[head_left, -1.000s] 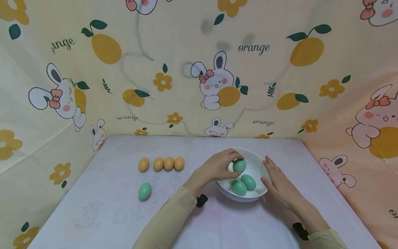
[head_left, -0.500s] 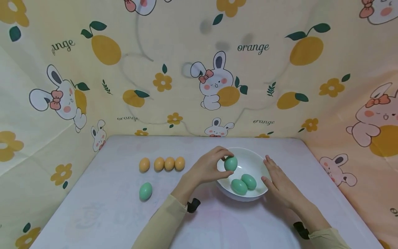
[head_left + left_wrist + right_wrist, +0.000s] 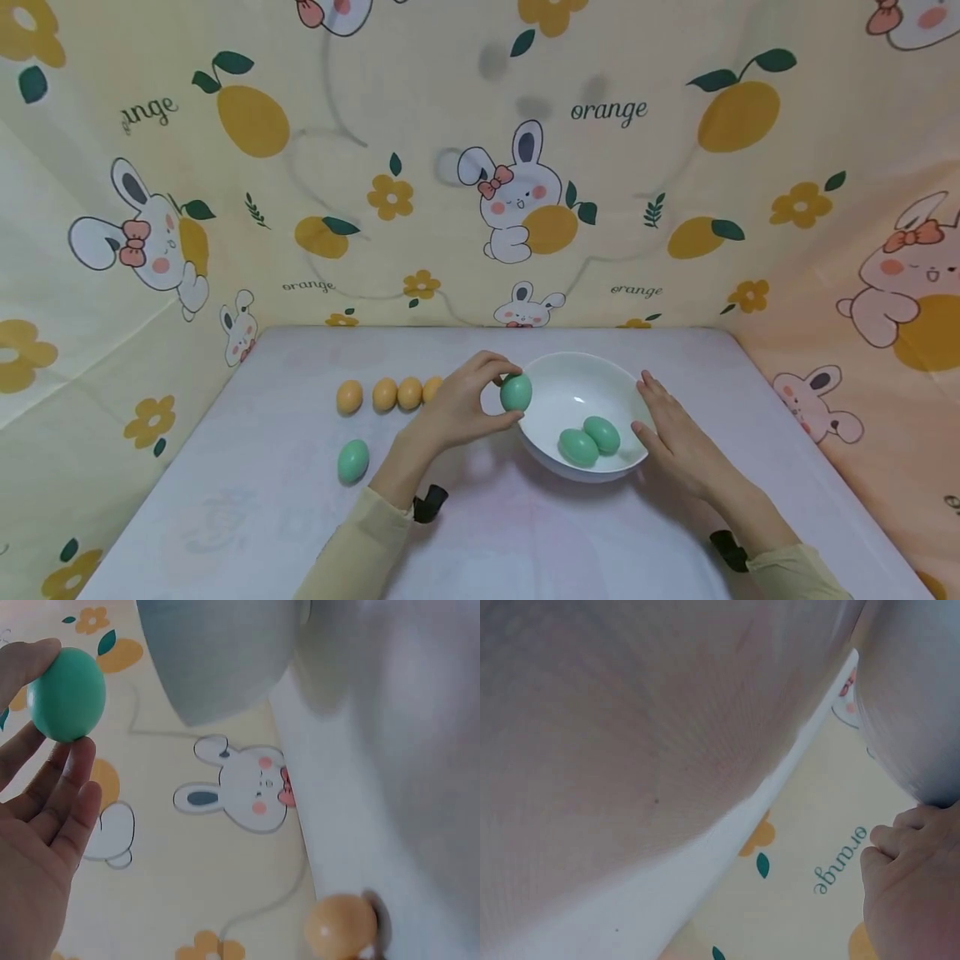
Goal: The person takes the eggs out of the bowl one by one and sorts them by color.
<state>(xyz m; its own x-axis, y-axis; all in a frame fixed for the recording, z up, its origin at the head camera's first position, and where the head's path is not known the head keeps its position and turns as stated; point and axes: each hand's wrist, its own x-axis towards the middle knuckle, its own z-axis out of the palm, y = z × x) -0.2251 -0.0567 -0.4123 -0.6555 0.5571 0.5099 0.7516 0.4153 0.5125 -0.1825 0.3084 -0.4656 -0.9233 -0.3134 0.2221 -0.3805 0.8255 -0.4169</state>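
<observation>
A green egg point(image 3: 516, 392) is pinched between the thumb and fingers of my left hand point(image 3: 459, 407), held up at the left rim of the white bowl point(image 3: 581, 373). The left wrist view shows the same green egg point(image 3: 67, 694) gripped at its ends, apart from the bowl point(image 3: 225, 660). Two more green eggs point(image 3: 578, 447) lie side by side in the bowl's bottom. My right hand point(image 3: 678, 442) rests with straight fingers against the bowl's right side. In the right wrist view, the right hand point(image 3: 915, 877) touches the bowl's outer wall point(image 3: 915, 697).
Several orange eggs point(image 3: 385, 394) stand in a row at the back left of the white table point(image 3: 247, 442); my left hand partly covers the rightmost. One green egg point(image 3: 352, 462) lies in front of them. A patterned cloth point(image 3: 420, 100) hangs behind the table and along its sides.
My left hand has moved left with the green egg, from over the inside of the bowl to its left rim. The right hand stays at the bowl.
</observation>
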